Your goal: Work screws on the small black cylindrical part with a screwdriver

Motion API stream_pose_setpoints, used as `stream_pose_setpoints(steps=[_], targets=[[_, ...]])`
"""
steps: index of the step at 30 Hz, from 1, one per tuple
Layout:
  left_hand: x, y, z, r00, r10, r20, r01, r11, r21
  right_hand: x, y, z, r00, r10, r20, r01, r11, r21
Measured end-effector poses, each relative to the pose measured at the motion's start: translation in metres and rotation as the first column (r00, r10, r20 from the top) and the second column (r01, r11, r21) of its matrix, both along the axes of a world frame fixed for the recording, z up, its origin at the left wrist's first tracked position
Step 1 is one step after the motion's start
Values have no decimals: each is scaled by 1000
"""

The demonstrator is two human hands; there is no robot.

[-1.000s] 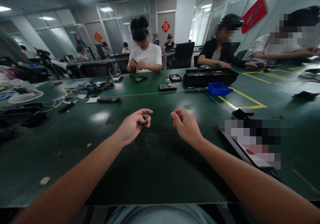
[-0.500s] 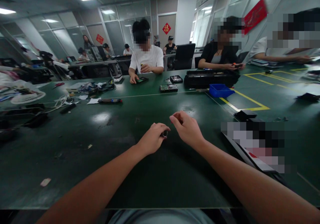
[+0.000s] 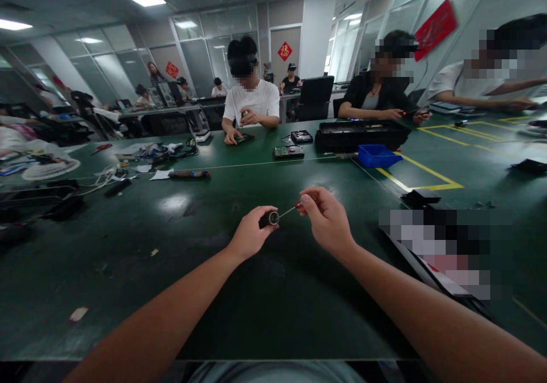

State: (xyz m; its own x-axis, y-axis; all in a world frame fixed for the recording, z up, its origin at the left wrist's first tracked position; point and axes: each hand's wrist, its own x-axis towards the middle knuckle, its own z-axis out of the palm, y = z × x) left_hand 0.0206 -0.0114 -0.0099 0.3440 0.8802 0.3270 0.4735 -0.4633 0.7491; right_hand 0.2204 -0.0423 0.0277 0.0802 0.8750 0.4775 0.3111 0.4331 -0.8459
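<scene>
Just above the green tabletop, my left hand (image 3: 251, 233) is closed around a small black cylinder (image 3: 272, 218) with a round, metal-rimmed open end turned towards the right. Its exact kind cannot be made out. A screwdriver (image 3: 298, 205) with a reddish handle is pinched in my right hand (image 3: 327, 218), the fingers hiding most of the handle. The thin metal shaft slants down to the left, and its tip meets or enters the cylinder's rimmed end; how deep it goes is not visible.
A blue bin (image 3: 378, 156) stands beyond my hands to the right, near a long black casing (image 3: 363, 136). Hard drives (image 3: 289, 152) lie farther back. A dark pen-like tool (image 3: 188, 174) rests at left. Co-workers sit across the green table (image 3: 141, 303).
My left hand has turned, bringing the cylinder's rimmed end into fuller view. The screwdriver's shaft, hidden before, now shows between both hands. My right hand has shifted slightly right.
</scene>
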Motion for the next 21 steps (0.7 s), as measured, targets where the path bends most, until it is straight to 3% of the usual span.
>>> stream_pose_setpoints(steps=[14, 21], targets=[[1, 0, 0, 1000, -15, -11, 15, 1000, 7, 0, 4, -1, 998, -50, 48, 51, 999, -17], [-1, -1, 2, 999, -31, -33, 32, 999, 33, 2, -1, 6, 950, -165, 265, 171, 985, 0]])
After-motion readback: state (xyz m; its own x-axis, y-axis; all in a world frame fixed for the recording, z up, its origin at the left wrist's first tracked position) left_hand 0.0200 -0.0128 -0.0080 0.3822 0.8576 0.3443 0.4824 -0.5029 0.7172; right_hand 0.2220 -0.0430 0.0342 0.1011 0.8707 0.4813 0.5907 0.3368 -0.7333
